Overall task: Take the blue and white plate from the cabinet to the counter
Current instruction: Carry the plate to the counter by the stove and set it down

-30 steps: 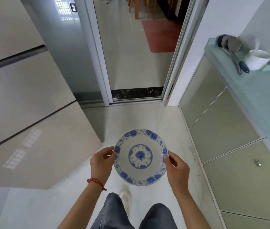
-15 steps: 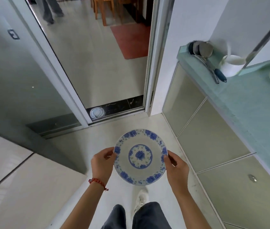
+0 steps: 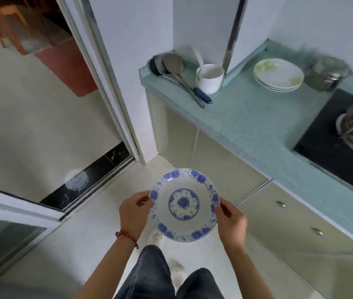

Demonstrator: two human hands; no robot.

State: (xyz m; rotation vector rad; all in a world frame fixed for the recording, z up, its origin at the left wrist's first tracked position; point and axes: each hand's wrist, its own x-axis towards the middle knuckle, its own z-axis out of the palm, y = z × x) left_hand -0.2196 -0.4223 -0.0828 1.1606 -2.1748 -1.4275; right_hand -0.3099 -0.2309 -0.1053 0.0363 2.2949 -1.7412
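I've got the blue and white plate (image 3: pixel 184 205) gripped level by left hand (image 3: pixel 134 209) and right hand (image 3: pixel 231 221), counter (image 3: pixel 246 124) up-right, nearer my right.

You hold the blue and white plate (image 3: pixel 184 205) face up, roughly level, above the floor, well short of the green counter (image 3: pixel 255 126). Floral rim, blue central medallion.

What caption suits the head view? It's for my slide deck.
Both hands carry the blue and white plate over the floor, beside the green counter.
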